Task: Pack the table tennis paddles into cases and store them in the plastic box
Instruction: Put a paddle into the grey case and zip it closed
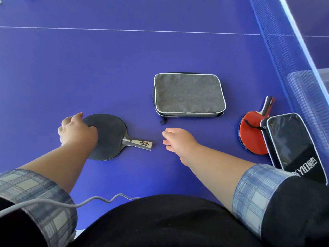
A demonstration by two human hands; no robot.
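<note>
Down at the near edge, plaid sleeves (35, 189) stretch out over the blue table (71, 68), and on the left the left hand (76, 130) curls loosely over the rim of the black paddle (108, 136), touching it though a firm grasp isn't clear, while the right hand (178, 139) hovers open and empty just beside its handle. Nothing looks packed: the grey case (188, 94) lies zipped at centre, the red paddle (252, 134) sits half under the black case (295, 145), and what may be the plastic box (322, 73) shows behind the net (292, 56) – both paddles left to do
</note>
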